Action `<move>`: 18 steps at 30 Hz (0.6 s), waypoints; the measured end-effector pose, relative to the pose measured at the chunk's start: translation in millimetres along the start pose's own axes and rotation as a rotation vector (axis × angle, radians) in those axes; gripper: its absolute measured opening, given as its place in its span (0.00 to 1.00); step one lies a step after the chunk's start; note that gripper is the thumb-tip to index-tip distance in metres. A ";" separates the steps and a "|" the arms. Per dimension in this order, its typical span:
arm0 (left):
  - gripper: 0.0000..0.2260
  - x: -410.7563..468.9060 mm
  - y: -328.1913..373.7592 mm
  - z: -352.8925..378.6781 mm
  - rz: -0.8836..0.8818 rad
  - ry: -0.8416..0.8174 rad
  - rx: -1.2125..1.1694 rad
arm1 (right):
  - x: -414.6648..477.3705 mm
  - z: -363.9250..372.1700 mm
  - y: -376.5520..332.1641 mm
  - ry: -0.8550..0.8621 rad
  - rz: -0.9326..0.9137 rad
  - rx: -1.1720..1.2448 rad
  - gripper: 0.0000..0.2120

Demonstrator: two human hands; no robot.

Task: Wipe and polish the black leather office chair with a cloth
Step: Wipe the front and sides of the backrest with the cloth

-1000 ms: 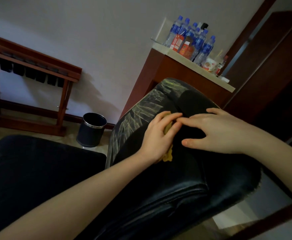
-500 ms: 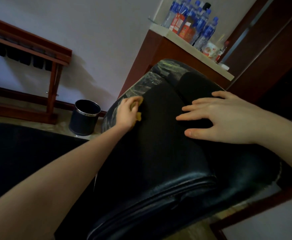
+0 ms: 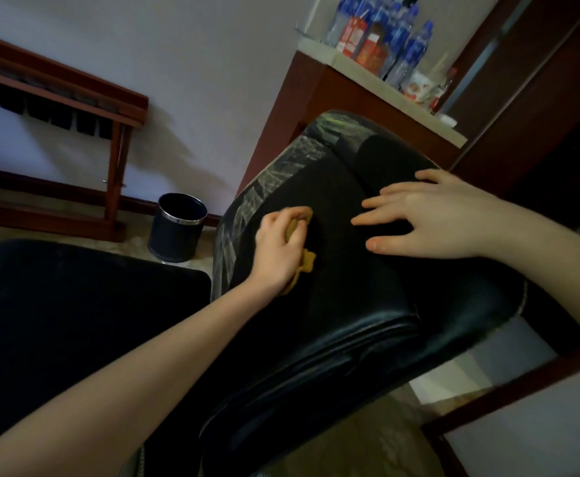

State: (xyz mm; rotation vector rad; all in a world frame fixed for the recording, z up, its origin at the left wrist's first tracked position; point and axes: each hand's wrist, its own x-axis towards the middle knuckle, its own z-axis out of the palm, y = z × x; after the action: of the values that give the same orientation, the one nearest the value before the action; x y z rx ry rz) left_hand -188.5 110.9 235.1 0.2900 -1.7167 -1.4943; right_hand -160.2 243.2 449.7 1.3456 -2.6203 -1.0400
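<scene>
The black leather office chair [image 3: 343, 315] fills the middle of the view, its back padding worn and cracked along the left edge. My left hand [image 3: 280, 249] grips a small yellow cloth [image 3: 307, 261] and presses it against the leather near that worn edge. Most of the cloth is hidden under the palm. My right hand [image 3: 433, 215] lies flat on the chair to the right, fingers spread and straight.
A second black leather cushion [image 3: 75, 321] lies at the lower left. A black waste bin [image 3: 178, 232] stands on the floor by the wall. Behind are a wooden rack [image 3: 116, 139] and a wooden cabinet [image 3: 333, 94] holding several water bottles [image 3: 402, 39].
My left hand swept the cloth left to the chair's worn edge, then came back down and slightly right. My right hand stayed pressed on the chair.
</scene>
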 end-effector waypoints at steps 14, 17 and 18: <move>0.11 72.6 -24.9 -0.2 -0.146 0.022 0.102 | 38.6 11.4 -36.0 -0.147 -0.130 -0.047 0.25; 0.10 57.4 -59.4 -16.5 -0.276 0.065 0.093 | 44.1 12.3 -35.1 -0.187 -0.124 -0.054 0.25; 0.10 50.0 -67.8 -21.3 -0.313 0.072 0.076 | 45.4 12.3 -35.3 -0.193 -0.122 -0.051 0.25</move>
State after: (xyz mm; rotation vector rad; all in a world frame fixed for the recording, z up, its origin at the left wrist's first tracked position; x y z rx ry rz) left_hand -227.9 45.2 194.0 0.6705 -1.7299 -1.6190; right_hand -167.1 202.6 407.9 1.4808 -2.6496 -1.3068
